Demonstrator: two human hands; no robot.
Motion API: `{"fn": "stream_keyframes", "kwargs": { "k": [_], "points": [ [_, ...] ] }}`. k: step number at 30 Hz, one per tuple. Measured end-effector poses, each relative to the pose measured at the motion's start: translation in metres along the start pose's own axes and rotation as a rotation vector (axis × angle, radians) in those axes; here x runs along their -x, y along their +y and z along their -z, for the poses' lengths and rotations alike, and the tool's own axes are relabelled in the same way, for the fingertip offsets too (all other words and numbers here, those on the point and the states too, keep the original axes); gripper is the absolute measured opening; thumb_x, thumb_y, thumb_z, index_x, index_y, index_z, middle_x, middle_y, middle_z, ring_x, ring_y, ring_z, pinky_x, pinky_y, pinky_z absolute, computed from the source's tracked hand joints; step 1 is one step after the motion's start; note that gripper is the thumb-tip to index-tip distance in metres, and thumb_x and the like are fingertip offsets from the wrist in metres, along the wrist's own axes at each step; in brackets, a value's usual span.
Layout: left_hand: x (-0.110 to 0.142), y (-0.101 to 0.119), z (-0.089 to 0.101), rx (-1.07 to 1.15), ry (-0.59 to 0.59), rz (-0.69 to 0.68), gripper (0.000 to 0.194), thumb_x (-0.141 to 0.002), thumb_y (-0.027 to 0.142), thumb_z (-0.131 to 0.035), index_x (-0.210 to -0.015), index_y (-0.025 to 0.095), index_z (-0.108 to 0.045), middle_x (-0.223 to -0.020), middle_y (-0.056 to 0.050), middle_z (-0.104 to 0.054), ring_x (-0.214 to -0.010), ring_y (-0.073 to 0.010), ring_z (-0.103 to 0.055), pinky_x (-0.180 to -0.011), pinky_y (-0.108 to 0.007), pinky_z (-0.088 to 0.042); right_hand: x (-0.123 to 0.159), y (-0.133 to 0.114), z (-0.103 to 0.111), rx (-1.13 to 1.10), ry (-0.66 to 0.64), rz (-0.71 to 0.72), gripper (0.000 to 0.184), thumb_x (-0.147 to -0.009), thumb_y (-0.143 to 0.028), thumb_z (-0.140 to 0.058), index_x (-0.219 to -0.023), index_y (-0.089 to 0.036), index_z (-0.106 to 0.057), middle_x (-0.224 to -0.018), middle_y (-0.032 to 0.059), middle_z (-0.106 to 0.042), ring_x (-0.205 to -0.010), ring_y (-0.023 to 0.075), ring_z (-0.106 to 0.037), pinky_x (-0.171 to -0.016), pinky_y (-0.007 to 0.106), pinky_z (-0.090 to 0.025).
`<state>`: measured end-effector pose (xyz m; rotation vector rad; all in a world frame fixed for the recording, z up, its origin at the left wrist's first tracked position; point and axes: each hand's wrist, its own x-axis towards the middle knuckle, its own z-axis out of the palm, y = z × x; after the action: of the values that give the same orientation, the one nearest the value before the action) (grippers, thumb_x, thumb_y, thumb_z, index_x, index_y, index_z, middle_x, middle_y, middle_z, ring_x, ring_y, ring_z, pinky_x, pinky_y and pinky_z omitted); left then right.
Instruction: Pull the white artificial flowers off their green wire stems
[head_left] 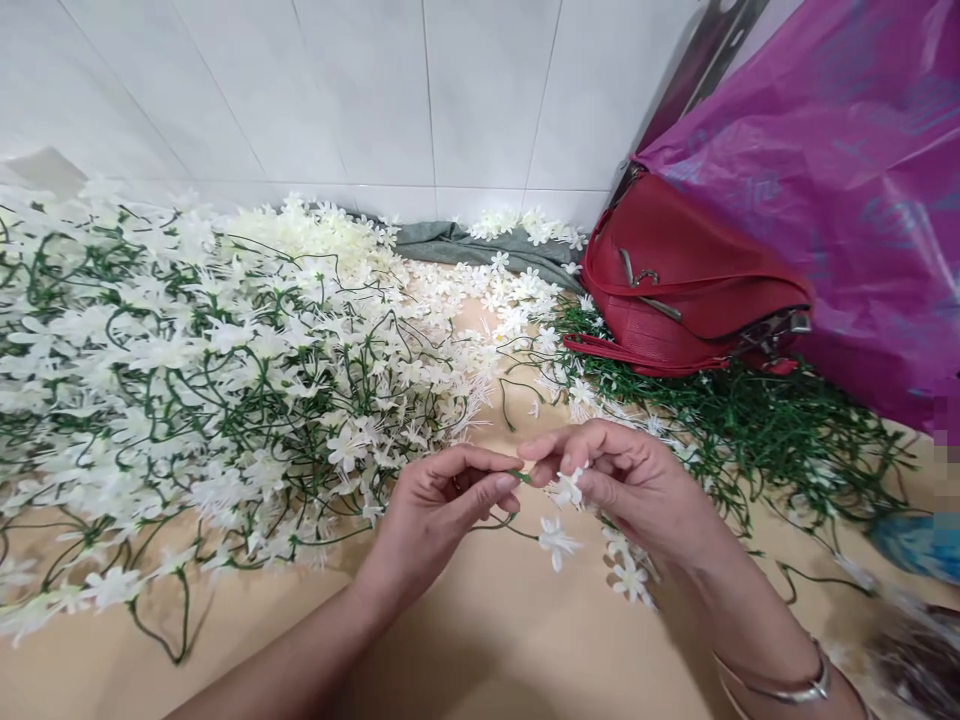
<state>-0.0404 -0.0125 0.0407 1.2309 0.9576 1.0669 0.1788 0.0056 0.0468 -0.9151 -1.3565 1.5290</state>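
Observation:
My left hand (454, 495) pinches a thin green artificial flower stem (519, 477) between thumb and fingertips. A white flower (556, 543) hangs below on a curved stem that runs back to this hand. Close on the right, my right hand (619, 475) has its thumb and fingers closed on a white artificial flower (568, 488). The two sets of fingertips almost meet. Under my right hand lie more white blossoms (630, 578), partly hidden by the palm and wrist.
A big heap of white flowers on green stems (247, 370) fills the left. Loose white petals (517, 300) lie at the back by a grey cloth (450, 245). A red handbag (690, 280) rests on green stems (787, 430), beside a purple plastic bag (862, 200). Behind stands a tiled wall (495, 90).

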Motion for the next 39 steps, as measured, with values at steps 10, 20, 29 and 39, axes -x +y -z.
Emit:
{"fn": "stream_keyframes", "kwargs": {
  "k": [10,20,29,39],
  "points": [
    [-0.005,-0.016,0.002,0.012,0.106,0.089,0.018,-0.085,0.038,-0.079,-0.088,0.020,-0.078,-0.061,0.002,-0.065,-0.053,-0.0106,-0.060,-0.051,-0.022,-0.054,-0.011,0.022,-0.010,-0.057,0.137,-0.086,0.025,-0.079,-0.043,-0.086,-0.084,-0.022,-0.075,-0.072,0.0010,-0.072,-0.067,0.0158,-0.065,-0.068,0.028,-0.052],
    [-0.005,-0.018,0.001,0.011,0.058,0.111,0.015,-0.088,0.034,-0.075,-0.088,0.019,-0.076,-0.065,0.001,-0.064,-0.054,-0.0101,-0.059,-0.052,-0.021,-0.052,-0.011,0.026,-0.014,-0.059,0.067,-0.130,0.019,-0.082,-0.040,-0.084,-0.082,-0.022,-0.076,-0.076,-0.0010,-0.067,-0.070,0.0133,-0.058,-0.070,0.026,-0.048],
    [-0.004,-0.018,0.001,0.049,0.029,0.167,0.023,-0.089,0.038,-0.076,-0.089,0.015,-0.075,-0.065,0.000,-0.069,-0.059,-0.0102,-0.064,-0.061,-0.020,-0.052,-0.012,0.025,-0.019,0.008,0.085,-0.187,0.028,-0.081,-0.044,-0.084,-0.082,-0.019,-0.071,-0.075,-0.0012,-0.064,-0.070,0.0123,-0.056,-0.068,0.024,-0.046],
    [-0.001,-0.034,0.000,0.046,0.032,0.177,0.035,-0.092,0.049,-0.071,-0.087,0.015,-0.072,-0.073,-0.003,-0.076,-0.067,-0.0131,-0.070,-0.067,-0.022,-0.055,-0.013,0.024,-0.022,0.051,0.043,-0.222,0.027,-0.083,-0.042,-0.079,-0.080,-0.018,-0.068,-0.073,-0.0010,-0.065,-0.070,0.0132,-0.058,-0.069,0.026,-0.048]
  ]
}}
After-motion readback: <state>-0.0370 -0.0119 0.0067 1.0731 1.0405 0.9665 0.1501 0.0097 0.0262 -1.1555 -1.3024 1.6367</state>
